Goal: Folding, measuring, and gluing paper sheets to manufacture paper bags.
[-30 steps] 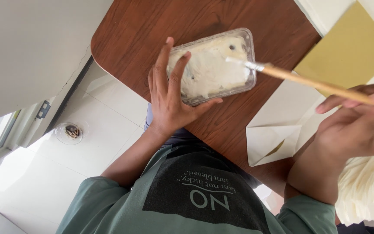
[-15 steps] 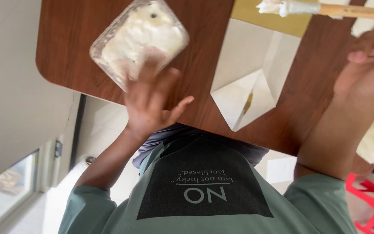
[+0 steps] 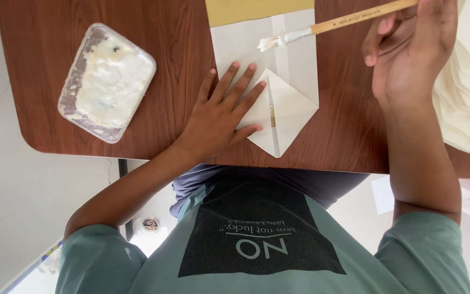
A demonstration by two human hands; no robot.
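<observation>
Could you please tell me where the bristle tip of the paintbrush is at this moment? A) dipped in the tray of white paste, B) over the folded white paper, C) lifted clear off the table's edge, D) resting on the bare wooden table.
B: the right hand holds the paintbrush with its white-coated tip over the folded white paper, which the left hand presses flat; the paste tray sits apart at the left.

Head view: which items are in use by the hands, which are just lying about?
In use:
- folded white paper, pressed flat by the left hand
- brush with white paste on its tip, held by the right hand
- tray of white paste

Lying about:
- stack of cream paper
- yellow sheet
</observation>
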